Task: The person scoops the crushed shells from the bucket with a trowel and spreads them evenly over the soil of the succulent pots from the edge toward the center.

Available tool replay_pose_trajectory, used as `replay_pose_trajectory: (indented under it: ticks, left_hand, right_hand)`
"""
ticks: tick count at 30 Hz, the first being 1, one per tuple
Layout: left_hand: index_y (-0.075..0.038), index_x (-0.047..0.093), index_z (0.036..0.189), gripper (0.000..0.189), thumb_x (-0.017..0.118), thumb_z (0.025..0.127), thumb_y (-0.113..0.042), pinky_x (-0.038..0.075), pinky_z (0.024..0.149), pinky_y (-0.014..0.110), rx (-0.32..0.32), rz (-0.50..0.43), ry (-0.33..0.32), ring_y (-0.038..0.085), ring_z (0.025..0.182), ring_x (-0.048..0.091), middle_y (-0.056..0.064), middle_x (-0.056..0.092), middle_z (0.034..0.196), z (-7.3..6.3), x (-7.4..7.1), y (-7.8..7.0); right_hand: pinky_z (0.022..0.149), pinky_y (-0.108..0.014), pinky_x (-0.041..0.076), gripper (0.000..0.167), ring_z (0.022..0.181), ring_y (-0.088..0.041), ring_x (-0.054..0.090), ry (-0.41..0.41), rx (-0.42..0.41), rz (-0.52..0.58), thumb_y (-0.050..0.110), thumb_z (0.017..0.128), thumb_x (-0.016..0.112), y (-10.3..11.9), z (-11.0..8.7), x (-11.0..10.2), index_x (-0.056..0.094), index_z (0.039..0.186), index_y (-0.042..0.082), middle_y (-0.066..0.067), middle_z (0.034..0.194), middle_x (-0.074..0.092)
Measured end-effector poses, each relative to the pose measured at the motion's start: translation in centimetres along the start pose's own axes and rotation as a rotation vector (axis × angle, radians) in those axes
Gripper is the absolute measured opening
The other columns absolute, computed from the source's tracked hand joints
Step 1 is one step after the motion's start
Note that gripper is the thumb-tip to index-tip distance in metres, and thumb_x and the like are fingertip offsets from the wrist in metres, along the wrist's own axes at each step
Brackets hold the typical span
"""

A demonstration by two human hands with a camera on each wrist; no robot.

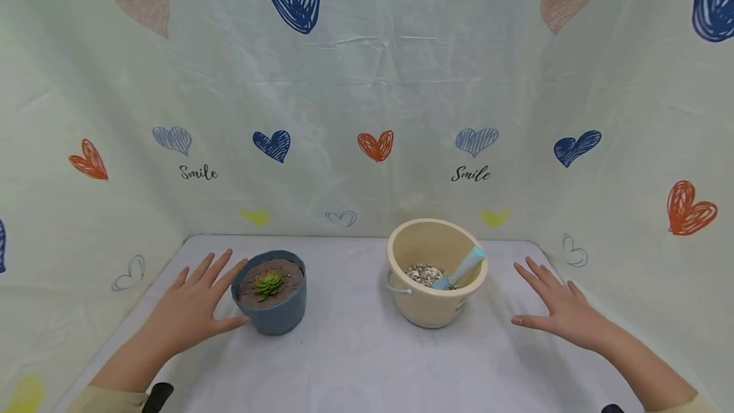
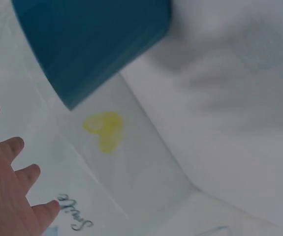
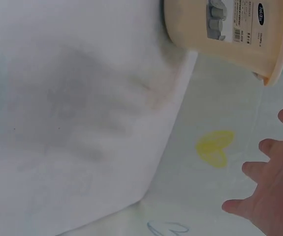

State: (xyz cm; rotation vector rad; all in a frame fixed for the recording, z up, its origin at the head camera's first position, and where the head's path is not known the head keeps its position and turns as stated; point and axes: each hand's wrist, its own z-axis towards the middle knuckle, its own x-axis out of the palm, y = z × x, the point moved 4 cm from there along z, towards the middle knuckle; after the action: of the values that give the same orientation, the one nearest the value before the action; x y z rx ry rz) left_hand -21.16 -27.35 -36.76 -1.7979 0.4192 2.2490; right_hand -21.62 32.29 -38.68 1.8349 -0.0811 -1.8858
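My left hand [image 1: 192, 311] is spread beside a blue-grey plant pot [image 1: 278, 320], its thumb and fingertips overlapping the pot's left rim in the head view. Brown soil [image 1: 290, 279] fills the pot around a small green succulent [image 1: 267, 283] with reddish tips. To the right stands a cream bucket [image 1: 430, 314] with a pale wire handle [image 1: 399, 290]. Inside it, a light blue hand trowel [image 1: 467, 266] leans on a layer of mixed pebbly grit [image 1: 423, 274]. Right of the bucket, my right hand [image 1: 564, 311] hangs over the table with fingers spread, holding nothing.
Both containers stand on a white-covered table [image 1: 350, 362]. Behind and at the sides hangs a pale curtain [image 1: 332, 94] printed with hearts and the word Smile. A printed label [image 3: 235, 22] shows on the bucket's side in the right wrist view.
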Motion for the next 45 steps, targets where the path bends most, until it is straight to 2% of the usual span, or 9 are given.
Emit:
replay_pose_trajectory:
  ticks: [5, 10, 17, 22, 25, 31, 37, 41, 45]
  left_hand:
    - [-0.013, 0.037, 0.150, 0.100, 0.063, 0.075, -0.074, 0.025, 0.101, 0.072, 0.062, -0.008, -0.024, 0.047, 0.137, 0.029, 0.019, 0.028, 0.155, 1.6, -0.8, -2.1]
    - [-0.014, 0.038, 0.150, 0.097, 0.068, 0.075, -0.069, 0.026, 0.102, 0.071, 0.096, -0.054, -0.036, 0.046, 0.138, 0.029, 0.018, 0.029, 0.155, 3.8, -1.4, -4.7]
    - [-0.016, 0.034, 0.153, 0.101, 0.068, 0.075, -0.070, 0.028, 0.104, 0.067, 0.139, -0.084, -0.037, 0.042, 0.140, 0.027, 0.016, 0.025, 0.158, 6.4, -1.1, -8.0]
    - [-0.015, 0.033, 0.153, 0.100, 0.066, 0.077, -0.070, 0.031, 0.104, 0.065, 0.189, -0.118, -0.061, 0.042, 0.139, 0.029, 0.016, 0.025, 0.157, 7.9, -1.0, -10.1]
    - [-0.015, 0.031, 0.154, 0.099, 0.063, 0.079, -0.071, 0.031, 0.105, 0.064, 0.207, -0.152, -0.053, 0.042, 0.140, 0.028, 0.016, 0.025, 0.158, 8.7, -0.7, -11.3]
    - [-0.016, 0.026, 0.156, 0.102, 0.065, 0.078, -0.070, 0.028, 0.109, 0.058, 0.185, -0.253, 0.018, 0.038, 0.143, 0.024, 0.015, 0.021, 0.159, 10.3, 0.5, -14.0]
    - [-0.019, 0.023, 0.157, 0.104, 0.066, 0.076, -0.071, 0.030, 0.110, 0.054, 0.126, -0.353, 0.065, 0.034, 0.143, 0.025, 0.013, 0.021, 0.159, 11.6, 2.0, -16.6]
    - [-0.019, 0.022, 0.157, 0.105, 0.071, 0.076, -0.065, 0.031, 0.109, 0.054, 0.091, -0.486, 0.100, 0.033, 0.144, 0.022, 0.011, 0.019, 0.160, 12.5, 2.8, -18.0]
    - [-0.019, 0.020, 0.157, 0.106, 0.074, 0.076, -0.062, 0.031, 0.108, 0.057, 0.050, -0.629, 0.127, 0.033, 0.144, 0.021, 0.011, 0.018, 0.160, 13.3, 3.7, -19.3]
  right_hand:
    - [0.094, -0.080, 0.017, 0.097, 0.137, -0.053, 0.021, 0.014, 0.002, 0.030, 0.047, 0.082, 0.073, 0.7, 0.7, -0.8, 0.022, 0.155, 0.007, -0.026, 0.157, 0.017]
    - [0.089, -0.079, 0.030, 0.098, 0.134, -0.056, 0.024, 0.017, -0.004, 0.082, 0.045, 0.083, 0.073, 1.4, 1.3, -1.6, 0.019, 0.156, 0.007, -0.027, 0.157, 0.016]
    - [0.090, -0.077, 0.032, 0.098, 0.136, -0.054, 0.020, 0.012, -0.011, 0.172, 0.041, 0.083, 0.074, 2.5, 2.3, -2.3, 0.017, 0.155, 0.006, -0.029, 0.155, 0.017]
    - [0.088, -0.075, 0.037, 0.098, 0.134, -0.053, 0.025, 0.005, -0.013, 0.182, 0.043, 0.082, 0.075, 3.0, 3.1, -2.8, 0.020, 0.155, 0.005, -0.028, 0.153, 0.022]
    - [0.086, -0.072, 0.042, 0.097, 0.132, -0.051, 0.030, 0.004, 0.000, 0.176, 0.045, 0.082, 0.075, 3.2, 3.7, -3.0, 0.023, 0.153, 0.005, -0.027, 0.151, 0.026]
    - [0.086, -0.064, 0.048, 0.091, 0.123, -0.044, 0.045, -0.031, 0.007, 0.162, 0.047, 0.080, 0.077, 3.9, 5.3, -2.8, 0.035, 0.149, 0.005, -0.023, 0.145, 0.040]
    - [0.086, -0.055, 0.050, 0.084, 0.111, -0.033, 0.052, -0.027, -0.039, 0.193, 0.039, 0.079, 0.080, 4.5, 7.4, -2.0, 0.042, 0.145, 0.004, -0.018, 0.136, 0.052]
    - [0.076, -0.041, 0.053, 0.080, 0.103, -0.029, 0.052, -0.003, -0.044, 0.225, 0.033, 0.077, 0.083, 4.5, 8.4, -1.4, 0.047, 0.142, 0.003, -0.015, 0.127, 0.058]
    - [0.065, -0.032, 0.050, 0.075, 0.094, -0.026, 0.052, 0.020, -0.030, 0.220, 0.027, 0.075, 0.085, 4.7, 9.1, -1.2, 0.051, 0.138, 0.001, -0.017, 0.122, 0.060]
